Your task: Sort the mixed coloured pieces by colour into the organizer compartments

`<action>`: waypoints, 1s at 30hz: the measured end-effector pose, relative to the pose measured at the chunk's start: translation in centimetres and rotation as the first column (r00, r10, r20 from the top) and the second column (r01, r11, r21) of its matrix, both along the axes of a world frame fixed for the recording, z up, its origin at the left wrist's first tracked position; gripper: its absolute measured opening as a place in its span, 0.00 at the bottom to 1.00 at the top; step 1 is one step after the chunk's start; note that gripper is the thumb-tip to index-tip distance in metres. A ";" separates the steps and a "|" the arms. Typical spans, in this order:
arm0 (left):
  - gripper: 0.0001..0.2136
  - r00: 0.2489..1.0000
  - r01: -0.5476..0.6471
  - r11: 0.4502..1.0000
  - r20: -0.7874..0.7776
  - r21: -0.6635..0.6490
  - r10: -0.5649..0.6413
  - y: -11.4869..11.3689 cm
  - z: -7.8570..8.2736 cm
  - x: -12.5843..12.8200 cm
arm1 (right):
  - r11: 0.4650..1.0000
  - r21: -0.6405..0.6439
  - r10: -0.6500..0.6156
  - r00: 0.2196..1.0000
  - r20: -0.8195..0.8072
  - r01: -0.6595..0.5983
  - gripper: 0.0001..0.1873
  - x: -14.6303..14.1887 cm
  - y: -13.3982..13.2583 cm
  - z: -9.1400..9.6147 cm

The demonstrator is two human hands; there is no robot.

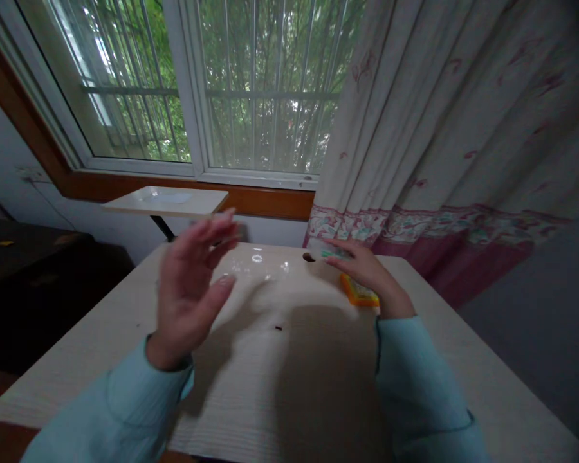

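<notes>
My left hand (190,292) is raised over the left part of the pale table. Its fingers are curved and the thumb stands apart from them; I see nothing held, though motion blurs the fingertips. Toward the back right, my right hand (367,270) has its thumb and fingers around a whitish, see-through item with green marks (335,253), whose kind I cannot make out. An orange-yellow case (358,292) lies just below this hand, partly covered by it. Between the two hands, a tiny dark piece (278,328) rests on the tabletop.
The wood-grained table (241,411) has a round dark hole (309,257) near its back edge. Behind it stand a smaller raised side table (174,200), a barred window and a long curtain (415,128). Dark furniture (38,276) is at the left.
</notes>
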State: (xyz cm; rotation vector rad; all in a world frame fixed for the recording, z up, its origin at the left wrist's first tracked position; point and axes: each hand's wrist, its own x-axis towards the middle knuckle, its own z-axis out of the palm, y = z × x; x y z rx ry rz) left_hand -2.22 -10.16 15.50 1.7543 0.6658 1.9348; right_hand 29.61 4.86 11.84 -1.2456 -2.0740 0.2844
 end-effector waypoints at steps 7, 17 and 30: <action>0.31 0.979 0.173 0.864 -0.015 -0.472 -0.204 6.6 -10.2 1.8 | 0.936 0.059 0.339 0.933 0.123 -0.348 0.27 -9.3 -2.5 -2.1; 0.31 0.991 0.135 0.813 0.090 -0.566 -0.101 7.4 -13.9 0.8 | 0.927 0.155 0.294 0.917 0.269 -0.343 0.25 -12.6 -3.3 -6.6; 0.32 0.999 0.039 0.756 0.021 -0.654 -0.034 7.4 -15.2 0.4 | 0.927 0.213 0.192 0.879 0.437 -0.308 0.17 -13.5 -4.7 -6.6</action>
